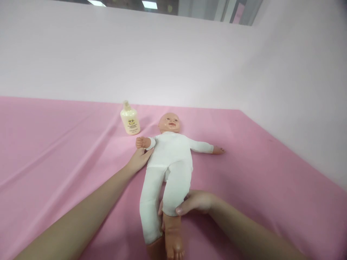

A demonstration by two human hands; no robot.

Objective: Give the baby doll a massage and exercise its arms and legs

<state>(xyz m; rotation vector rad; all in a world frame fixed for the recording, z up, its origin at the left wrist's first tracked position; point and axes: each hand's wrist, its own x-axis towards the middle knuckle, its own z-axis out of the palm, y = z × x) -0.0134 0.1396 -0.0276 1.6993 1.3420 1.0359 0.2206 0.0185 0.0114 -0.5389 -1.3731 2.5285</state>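
Note:
A baby doll [172, 148] in a white cloth suit lies on its back on the pink cloth, head away from me. My left hand [139, 159] is closed at its bent arm, on the left side of the picture, with the thumb against the torso; the doll's small hand partly covers my fingers. My right hand [196, 202] wraps round the lower leg on the right, just above the bare foot. Its thumb lies on top, and its fingertips show between the two legs. The doll's other arm stretches out to the right.
A cream-coloured pump bottle [130, 121] with a printed label stands left of the doll's head. Pink cloth [67, 144], slightly wrinkled, covers the surface. A white wall [121, 54] rises behind and on the right, with a window [195, 9] along the top.

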